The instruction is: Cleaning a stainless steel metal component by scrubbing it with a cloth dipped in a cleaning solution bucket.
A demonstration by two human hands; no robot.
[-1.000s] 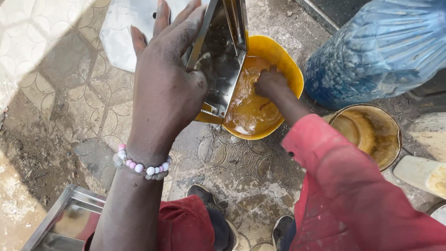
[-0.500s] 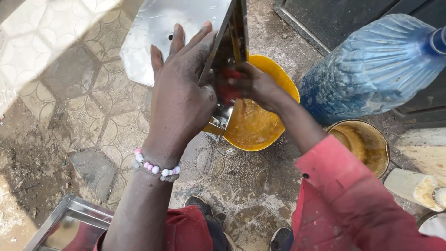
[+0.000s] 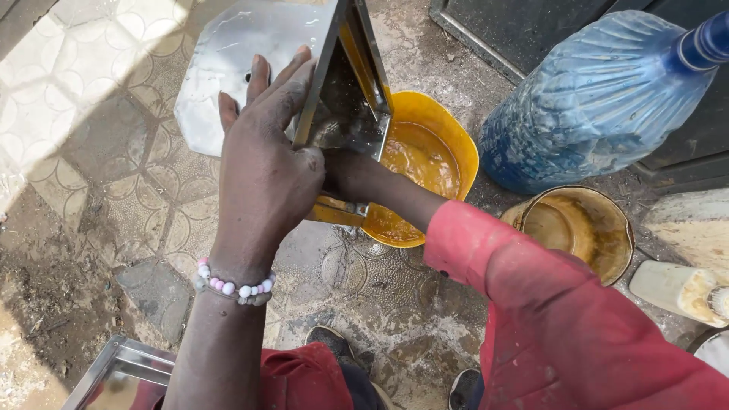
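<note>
My left hand (image 3: pixel 266 167), with a bead bracelet at the wrist, lies against the outer side of a square metal hopper (image 3: pixel 345 106), fingers spread up its wall and thumb at its lower edge, holding it tilted. The hopper has yellow residue inside and a flat metal plate (image 3: pixel 228 61) behind it. It hangs over a yellow bowl (image 3: pixel 448 129) holding orange-yellow liquid. My right hand (image 3: pixel 351 176), in a red sleeve, reaches into the hopper's lower opening. Its fingers are hidden by the hopper and my left hand.
A large blue water bottle (image 3: pixel 592 106) lies at the upper right, with a round metal pot (image 3: pixel 607 220) of yellow liquid below it. A white brush handle (image 3: pixel 672 288) sits at the right edge. A steel tray corner (image 3: pixel 114 372) is at the lower left. My shoes (image 3: pixel 330 342) stand on wet patterned tiles.
My right hand left the bowl's liquid and went up into the hopper's lower opening. My left hand slid along the hopper's side, and the view shifted left.
</note>
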